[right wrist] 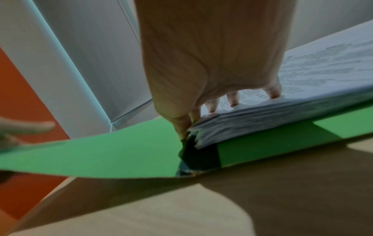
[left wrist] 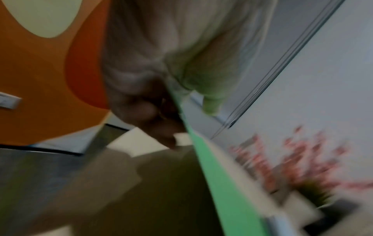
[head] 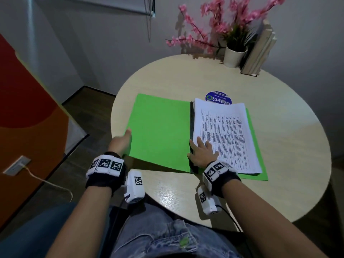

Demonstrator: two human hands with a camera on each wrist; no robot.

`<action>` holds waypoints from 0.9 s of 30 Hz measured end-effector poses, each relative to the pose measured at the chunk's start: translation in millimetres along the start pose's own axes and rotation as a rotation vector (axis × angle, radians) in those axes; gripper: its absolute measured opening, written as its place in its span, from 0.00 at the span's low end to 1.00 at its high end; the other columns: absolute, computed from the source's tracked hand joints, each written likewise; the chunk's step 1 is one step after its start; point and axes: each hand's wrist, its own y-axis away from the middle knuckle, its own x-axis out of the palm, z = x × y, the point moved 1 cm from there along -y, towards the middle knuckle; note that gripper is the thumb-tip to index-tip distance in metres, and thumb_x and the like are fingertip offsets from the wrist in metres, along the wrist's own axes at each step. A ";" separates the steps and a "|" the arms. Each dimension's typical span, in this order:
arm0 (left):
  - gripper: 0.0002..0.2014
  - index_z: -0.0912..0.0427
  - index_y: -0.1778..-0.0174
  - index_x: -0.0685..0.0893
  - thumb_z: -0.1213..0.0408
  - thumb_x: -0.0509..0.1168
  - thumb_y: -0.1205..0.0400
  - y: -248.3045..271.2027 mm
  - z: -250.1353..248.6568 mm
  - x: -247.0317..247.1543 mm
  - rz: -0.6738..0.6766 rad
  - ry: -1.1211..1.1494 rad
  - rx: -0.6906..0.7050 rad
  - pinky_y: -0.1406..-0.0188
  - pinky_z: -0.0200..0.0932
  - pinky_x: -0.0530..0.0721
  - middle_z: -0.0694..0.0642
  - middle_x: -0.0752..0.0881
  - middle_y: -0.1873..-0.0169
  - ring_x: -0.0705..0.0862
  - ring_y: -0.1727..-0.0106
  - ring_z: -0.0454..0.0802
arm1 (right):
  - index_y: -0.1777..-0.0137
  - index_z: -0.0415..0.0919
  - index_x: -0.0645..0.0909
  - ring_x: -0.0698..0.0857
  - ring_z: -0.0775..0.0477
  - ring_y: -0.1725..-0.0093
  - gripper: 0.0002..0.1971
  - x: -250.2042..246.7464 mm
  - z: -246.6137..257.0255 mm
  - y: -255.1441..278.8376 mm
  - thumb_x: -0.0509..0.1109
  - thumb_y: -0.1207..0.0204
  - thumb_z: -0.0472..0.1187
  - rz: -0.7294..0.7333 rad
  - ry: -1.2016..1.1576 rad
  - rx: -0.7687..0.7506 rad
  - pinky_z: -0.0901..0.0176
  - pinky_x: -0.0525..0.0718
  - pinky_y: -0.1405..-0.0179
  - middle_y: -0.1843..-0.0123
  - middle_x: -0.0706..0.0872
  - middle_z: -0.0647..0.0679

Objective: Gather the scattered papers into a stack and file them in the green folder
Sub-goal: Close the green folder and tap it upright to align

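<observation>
The green folder (head: 160, 131) lies open on the round table (head: 290, 146). A thick stack of printed papers (head: 227, 135) sits on its right half, against the dark spine. My left hand (head: 126, 136) pinches the outer edge of the left cover, thumb on top and fingers underneath; that cover (left wrist: 228, 191) is raised slightly off the table. My right hand (head: 202, 151) rests flat on the near left corner of the stack (right wrist: 302, 89), with straight fingertips (right wrist: 232, 99) on the top sheet and the thumb down by the spine.
A blue and white round pack (head: 218, 98) pokes out behind the stack. A white pot of pink blossoms (head: 234, 54) and upright books (head: 258, 53) stand at the table's far edge. An orange panel (head: 24, 108) is on the left.
</observation>
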 end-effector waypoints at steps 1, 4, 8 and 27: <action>0.37 0.67 0.24 0.67 0.39 0.44 0.17 9.8 -12.3 -2.5 0.034 0.112 0.066 0.26 0.53 0.68 0.66 0.71 0.24 0.71 0.24 0.61 | 0.18 0.55 0.48 0.45 0.36 0.16 0.30 -4.2 -0.8 1.8 0.52 0.19 0.52 0.016 -0.002 -0.024 0.24 0.50 0.24 0.14 0.45 0.52; 0.37 0.56 0.43 0.83 0.36 0.35 0.19 42.4 -43.7 3.1 0.314 0.542 0.244 0.53 0.42 0.87 0.55 0.92 0.54 0.89 0.57 0.46 | 0.19 0.39 0.54 0.57 0.32 0.19 0.28 -29.9 -5.8 14.0 0.45 0.16 0.50 0.039 -0.060 -0.099 0.32 0.53 0.20 0.17 0.56 0.40; 0.35 0.54 0.60 0.81 0.38 0.33 0.19 66.3 -84.3 50.3 0.515 0.516 0.369 0.77 0.32 0.72 0.49 0.82 0.69 0.79 0.82 0.34 | 0.20 0.36 0.59 0.53 0.40 0.16 0.26 -76.3 -34.1 42.8 0.44 0.14 0.49 -0.058 -0.280 -0.068 0.42 0.50 0.19 0.16 0.57 0.38; 0.31 0.69 0.27 0.61 0.65 0.67 0.23 7.7 -104.4 201.7 0.254 -0.271 0.142 0.30 0.55 0.72 0.69 0.65 0.27 0.69 0.27 0.67 | 0.31 0.33 0.69 0.73 0.36 0.32 0.24 -42.5 -182.4 35.2 0.64 0.22 0.47 -0.131 -0.260 0.314 0.48 0.74 0.31 0.27 0.70 0.35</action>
